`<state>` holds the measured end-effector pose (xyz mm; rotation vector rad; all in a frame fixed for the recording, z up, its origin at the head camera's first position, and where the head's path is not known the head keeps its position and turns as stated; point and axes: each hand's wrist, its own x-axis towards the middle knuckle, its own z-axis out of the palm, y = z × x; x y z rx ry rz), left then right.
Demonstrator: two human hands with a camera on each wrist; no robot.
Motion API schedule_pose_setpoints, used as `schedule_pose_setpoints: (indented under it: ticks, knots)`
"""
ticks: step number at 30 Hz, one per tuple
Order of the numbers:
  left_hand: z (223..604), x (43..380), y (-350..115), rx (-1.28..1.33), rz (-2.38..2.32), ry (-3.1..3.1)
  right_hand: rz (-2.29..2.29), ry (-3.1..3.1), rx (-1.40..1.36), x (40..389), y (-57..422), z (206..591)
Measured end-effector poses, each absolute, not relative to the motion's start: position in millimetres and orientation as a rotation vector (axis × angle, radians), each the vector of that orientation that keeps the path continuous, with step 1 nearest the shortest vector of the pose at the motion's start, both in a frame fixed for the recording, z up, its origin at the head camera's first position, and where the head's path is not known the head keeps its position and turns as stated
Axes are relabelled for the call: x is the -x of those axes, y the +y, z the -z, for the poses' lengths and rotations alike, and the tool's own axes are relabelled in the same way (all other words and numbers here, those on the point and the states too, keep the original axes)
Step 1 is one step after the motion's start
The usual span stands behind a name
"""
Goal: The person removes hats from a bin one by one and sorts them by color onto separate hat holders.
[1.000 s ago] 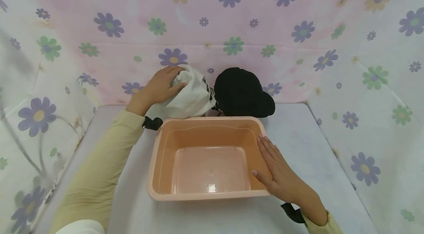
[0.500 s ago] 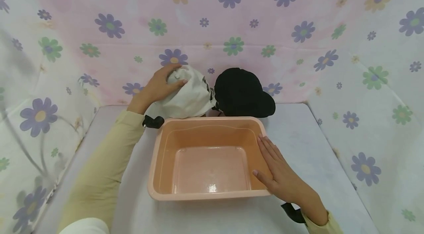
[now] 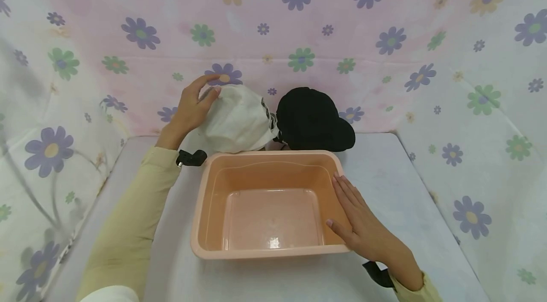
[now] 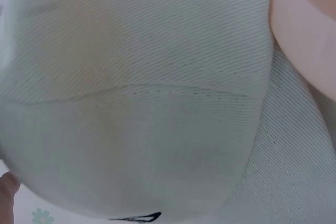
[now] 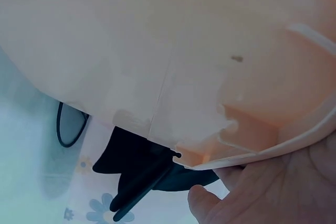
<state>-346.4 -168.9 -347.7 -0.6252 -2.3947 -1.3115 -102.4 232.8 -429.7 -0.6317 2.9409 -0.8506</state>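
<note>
A white cap (image 3: 239, 119) sits behind the basin, its cloth and a stitched seam filling most of the left wrist view. My left hand (image 3: 188, 109) is at the cap's left side, thumb and fingers spread apart, with the thumb tip at its edge; whether it touches is unclear. My right hand (image 3: 363, 228) rests with extended fingers on the right rim of a peach plastic basin (image 3: 273, 253). Nothing lies inside the basin. From below, the right wrist view shows the basin's outer wall (image 5: 131, 51) and part of my right hand (image 5: 278, 192).
A black cap (image 3: 309, 121) stands right of the white one, its brim pointing right. Both are close to the flower-patterned back cloth (image 3: 273, 17). Similar cloth hangs on both sides. A white surface (image 3: 397, 188) lies under everything.
My left hand has slid off the top of the white cap toward the left, its fingers lifting and spreading. The right hand and the basin have stayed put.
</note>
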Motion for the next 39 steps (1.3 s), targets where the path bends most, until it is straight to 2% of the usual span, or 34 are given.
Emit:
schedule_pose_setpoints:
  ticks: [7, 13, 22, 26, 32, 39]
  knots:
    - [348.4, 326.0, -184.0, 0.483, 1.332, -2.299, 0.875, 2.898, 0.607, 103.8, 234.0, 429.9]
    - [363.6, 301.9, -200.4, 0.376, 1.346, -2.256, 0.861, 2.797, 0.597, 106.7, 235.3, 423.9]
    - [402.6, 268.7, -231.6, 0.205, 1.406, -2.347, 0.712, 2.747, 0.788, 125.3, 215.0, 368.0]
    - [421.4, 260.4, -240.6, 0.147, 1.479, -2.38, 0.977, 2.679, 0.923, 149.8, 190.7, 339.6]
    - [441.9, 256.0, -240.0, 0.018, 1.585, -2.461, 1.551, 2.593, 0.97, 216.5, 144.2, 326.1]
    - [454.6, 256.9, -224.8, -0.275, 1.997, -2.428, 1.693, 2.443, 0.667, 276.5, 106.8, 335.6]
